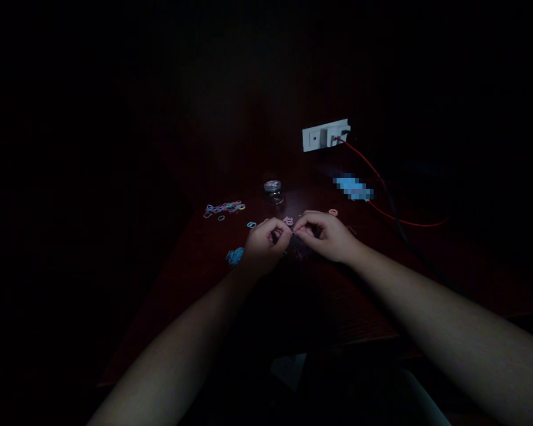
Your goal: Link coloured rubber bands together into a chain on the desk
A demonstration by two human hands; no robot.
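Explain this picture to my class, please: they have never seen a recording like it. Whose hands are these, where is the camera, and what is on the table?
There is no robot here. A person works with two bare hands, and the one picture comes from a camera on their head, looking forward and down.

The left hand and right hand meet at the fingertips, seemingly pinching a small pale thing, too tiny to identify.

On the dark reddish table lie a loose cluster of small multicoloured loops, a heap of small blue loops and a clear jar with a greyish lid. Behind, a red cable runs from a white wall socket. The blue patch on the right is blurred out.
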